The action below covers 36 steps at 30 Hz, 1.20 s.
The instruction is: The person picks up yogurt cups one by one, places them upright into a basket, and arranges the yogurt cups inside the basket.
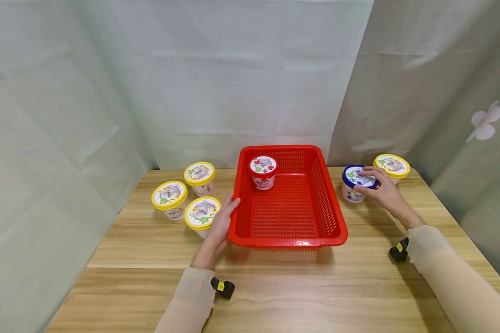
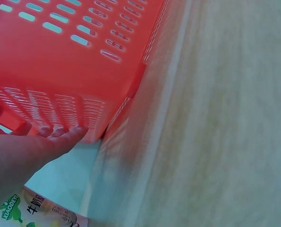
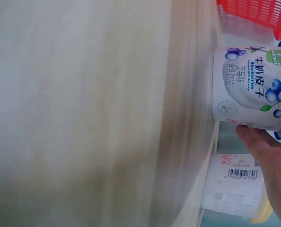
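Note:
My left hand (image 1: 221, 221) is at the left side of a red plastic basket (image 1: 289, 242). In the left wrist view its fingers lie fairly straight against the slotted wall; the thumb is hidden there. Inside the basket, at the back left, stands a red-lidded cup (image 1: 263, 172). Right of the basket, my right hand (image 1: 383, 190) grips a blue-lidded blueberry milk cup (image 3: 251, 87) around its lid, fingers across the top and thumb at the near side. The cup looks upright. Just behind that hand is a yellow-lidded cup (image 1: 392, 165), partly covered by it.
Left of the basket stand three more yellow-lidded cups: a back one (image 1: 199, 178), a left one (image 1: 170, 199) and a near one (image 1: 202, 213) right beside my left hand. All this is on a wooden table (image 1: 283, 291), with a pale curtain (image 1: 241, 78) behind.

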Motion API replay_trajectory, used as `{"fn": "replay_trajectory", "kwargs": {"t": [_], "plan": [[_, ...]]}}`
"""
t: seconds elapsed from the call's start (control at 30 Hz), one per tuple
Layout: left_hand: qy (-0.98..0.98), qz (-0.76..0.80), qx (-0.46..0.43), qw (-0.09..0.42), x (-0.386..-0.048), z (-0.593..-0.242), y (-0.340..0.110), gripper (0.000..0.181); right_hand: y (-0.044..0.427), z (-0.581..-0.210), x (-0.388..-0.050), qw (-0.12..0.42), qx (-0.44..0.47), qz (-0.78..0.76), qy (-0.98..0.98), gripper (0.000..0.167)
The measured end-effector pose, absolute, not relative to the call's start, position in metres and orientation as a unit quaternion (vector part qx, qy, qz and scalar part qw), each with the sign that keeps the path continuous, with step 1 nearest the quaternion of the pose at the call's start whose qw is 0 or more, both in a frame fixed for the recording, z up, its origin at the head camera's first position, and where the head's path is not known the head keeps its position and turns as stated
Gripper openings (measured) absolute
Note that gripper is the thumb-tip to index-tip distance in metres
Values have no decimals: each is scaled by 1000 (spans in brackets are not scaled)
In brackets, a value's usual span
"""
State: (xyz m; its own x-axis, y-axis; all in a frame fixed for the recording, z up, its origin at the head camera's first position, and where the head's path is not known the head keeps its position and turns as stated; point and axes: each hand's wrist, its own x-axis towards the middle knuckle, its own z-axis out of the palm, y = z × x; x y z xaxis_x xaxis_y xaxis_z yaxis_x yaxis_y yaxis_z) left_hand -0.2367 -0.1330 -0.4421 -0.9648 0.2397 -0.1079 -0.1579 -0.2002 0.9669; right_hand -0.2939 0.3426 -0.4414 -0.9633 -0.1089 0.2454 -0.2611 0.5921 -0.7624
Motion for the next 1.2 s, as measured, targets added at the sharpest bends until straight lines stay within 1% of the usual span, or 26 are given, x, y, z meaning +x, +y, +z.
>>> {"fn": "replay_trajectory", "kwargs": {"t": [0.23,0.8,1.1,1.2], "plan": [[617,775,34,129,-237,-442,-133,59,339,-437,-296,102,100,414,-899,59],[622,771,32,131,-236,-442,-133,60,338,-428,-294,82,81,407,-906,63],[618,774,38,130,-236,-441,-132,58,336,-415,-297,121,103,410,-898,56],[617,776,35,129,-235,-440,-132,57,334,-408,-297,120,97,406,-901,57]]}}
